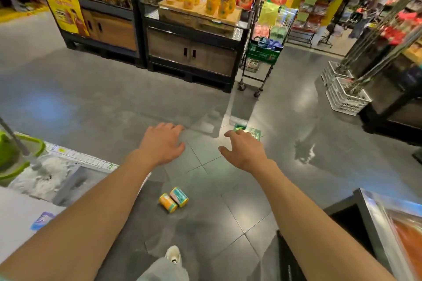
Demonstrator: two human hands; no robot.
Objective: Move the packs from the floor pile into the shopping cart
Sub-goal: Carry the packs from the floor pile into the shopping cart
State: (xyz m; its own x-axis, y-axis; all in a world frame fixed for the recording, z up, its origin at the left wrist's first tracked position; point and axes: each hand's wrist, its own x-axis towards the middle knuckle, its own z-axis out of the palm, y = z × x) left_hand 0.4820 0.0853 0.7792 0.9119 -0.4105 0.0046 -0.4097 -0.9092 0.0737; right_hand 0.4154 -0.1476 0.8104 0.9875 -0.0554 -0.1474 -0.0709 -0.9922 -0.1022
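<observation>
Two small packs lie side by side on the grey tiled floor: a yellow pack (168, 203) and a pink and green pack (179, 196). My left hand (163, 142) and my right hand (243, 149) are stretched out in front of me, well above the packs, both empty with fingers apart and palms down. A shopping cart (259, 61) with a green basket stands further off by the display stand, with goods inside it. My foot (173, 255) shows below the packs.
Dark display stands (191, 52) with juice bottles and snack bags stand ahead. White crates (346, 96) sit at the right under a shelf. A green mop bucket (16, 157) is at the left. A metal counter edge (374, 223) is at the lower right.
</observation>
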